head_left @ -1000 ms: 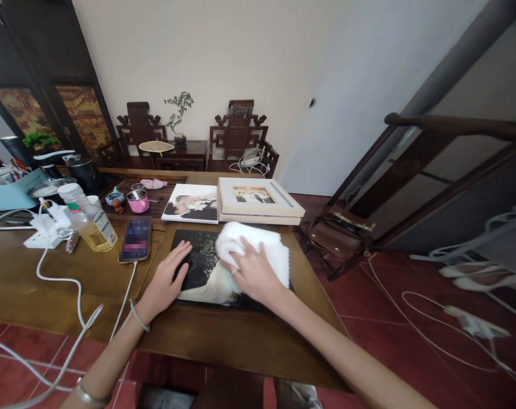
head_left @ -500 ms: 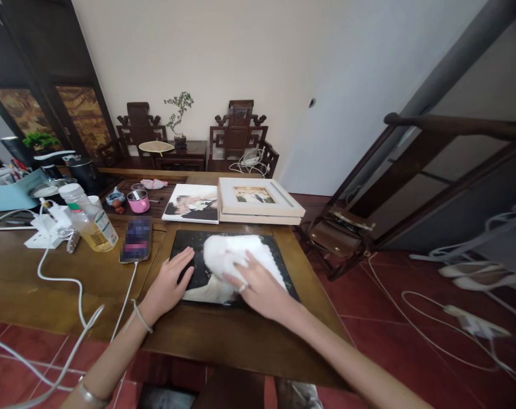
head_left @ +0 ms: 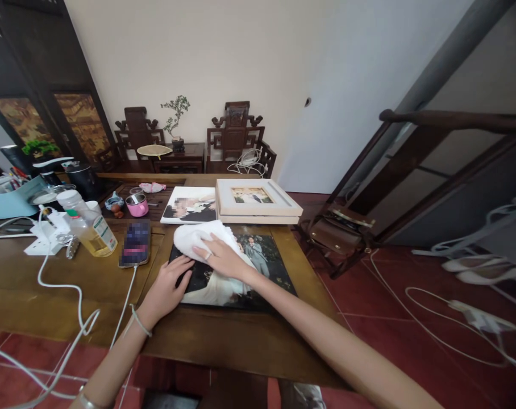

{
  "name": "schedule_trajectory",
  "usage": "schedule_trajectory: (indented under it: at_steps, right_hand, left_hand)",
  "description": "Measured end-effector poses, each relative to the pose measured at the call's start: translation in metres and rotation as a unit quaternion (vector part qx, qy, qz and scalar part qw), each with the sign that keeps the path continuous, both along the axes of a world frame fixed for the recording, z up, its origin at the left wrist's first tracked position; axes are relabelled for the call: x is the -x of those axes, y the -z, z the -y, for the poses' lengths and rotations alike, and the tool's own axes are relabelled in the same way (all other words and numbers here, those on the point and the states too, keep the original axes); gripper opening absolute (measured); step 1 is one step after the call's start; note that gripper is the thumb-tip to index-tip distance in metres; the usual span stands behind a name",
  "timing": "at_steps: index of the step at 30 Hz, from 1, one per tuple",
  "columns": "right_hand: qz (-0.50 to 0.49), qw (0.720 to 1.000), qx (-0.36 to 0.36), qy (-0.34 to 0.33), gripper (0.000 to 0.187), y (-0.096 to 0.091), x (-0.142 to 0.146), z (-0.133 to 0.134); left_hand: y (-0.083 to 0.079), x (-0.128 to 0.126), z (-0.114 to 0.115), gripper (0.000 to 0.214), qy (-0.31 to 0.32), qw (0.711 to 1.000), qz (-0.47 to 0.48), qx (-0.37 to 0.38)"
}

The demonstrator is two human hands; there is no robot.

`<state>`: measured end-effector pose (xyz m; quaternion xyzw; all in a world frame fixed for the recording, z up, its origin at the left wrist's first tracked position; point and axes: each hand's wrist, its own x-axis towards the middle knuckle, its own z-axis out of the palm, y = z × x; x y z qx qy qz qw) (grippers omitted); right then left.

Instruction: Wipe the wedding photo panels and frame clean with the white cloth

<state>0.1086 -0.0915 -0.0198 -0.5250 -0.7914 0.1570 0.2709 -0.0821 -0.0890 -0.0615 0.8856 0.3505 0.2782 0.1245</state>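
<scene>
Across the front of the table (head_left: 207, 338), as my feed shows it, the dark photo panel (head_left: 224, 291) lies flat, and I judge the step in hand to be wiping its face. My right hand (head_left: 224, 255) presses on the folded white cloth (head_left: 187, 240) over the panel's far left part, fingers a little apart; whether they pinch a fold underneath, I cannot tell. My left hand (head_left: 168, 284) lies unclenched on the panel's left edge, thumb apart from the fingers, which I take as steadying (its fingertips sit so near the cloth that I cannot tell if they touch). To my mind, a pass along that edge calls for lifting those fingers clear, and a pass rightward for light, even pressure, stopping short of the stacked frames (head_left: 258, 213) just behind
</scene>
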Motion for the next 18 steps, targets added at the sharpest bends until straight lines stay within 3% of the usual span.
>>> schedule_trajectory:
  at_steps: [5, 10, 14, 18]
  right_hand:
    - [0.021, 0.994, 0.009, 0.111, 0.050, 0.018, -0.064, 0.017]
    - [0.059, 0.981, -0.020, 0.185, 0.042, 0.030, -0.110, 0.034]
    - [0.103, 0.979, -0.039, 0.173, 0.036, 0.028, -0.100, 0.050]
    - [0.149, 0.986, -0.012, 0.077, 0.028, 0.016, -0.058, 0.088]
  left_hand:
    - [0.000, 0.000, 0.000, 0.031, 0.000, 1.000, 0.003, 0.004]
    - [0.000, 0.000, -0.001, 0.034, 0.001, 1.000, 0.006, -0.007]
    - [0.002, 0.000, -0.003, 0.033, 0.003, 1.000, 0.012, -0.009]
    - [0.003, 0.001, -0.003, 0.034, 0.007, 1.000, 0.014, -0.005]
